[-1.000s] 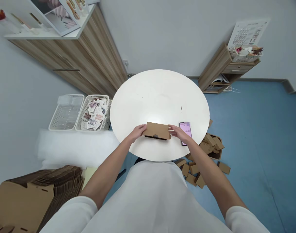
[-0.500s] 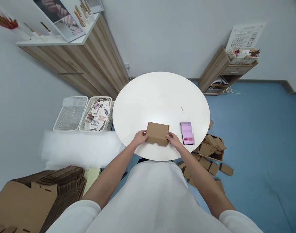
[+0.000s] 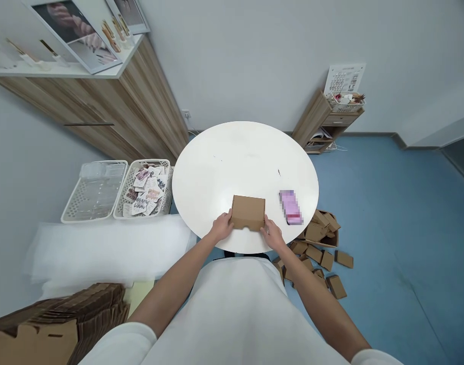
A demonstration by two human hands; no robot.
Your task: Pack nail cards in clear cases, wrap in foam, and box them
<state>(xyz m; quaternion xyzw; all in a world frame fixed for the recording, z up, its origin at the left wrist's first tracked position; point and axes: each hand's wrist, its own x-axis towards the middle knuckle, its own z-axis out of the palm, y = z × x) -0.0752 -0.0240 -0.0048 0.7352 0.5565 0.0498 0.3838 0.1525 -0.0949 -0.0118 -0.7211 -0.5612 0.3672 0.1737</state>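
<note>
Newly closed cardboard box

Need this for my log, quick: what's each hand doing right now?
Left hand: holding the cardboard box by its left side.
Right hand: holding the same box by its right side.

Pic frame atop wd cabinet, outlet on wall.

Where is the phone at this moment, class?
In the head view, the phone lies on the right side of the white table, near its edge. Its nearest neighbours are the right hand and, farther left, the cardboard box.
</note>
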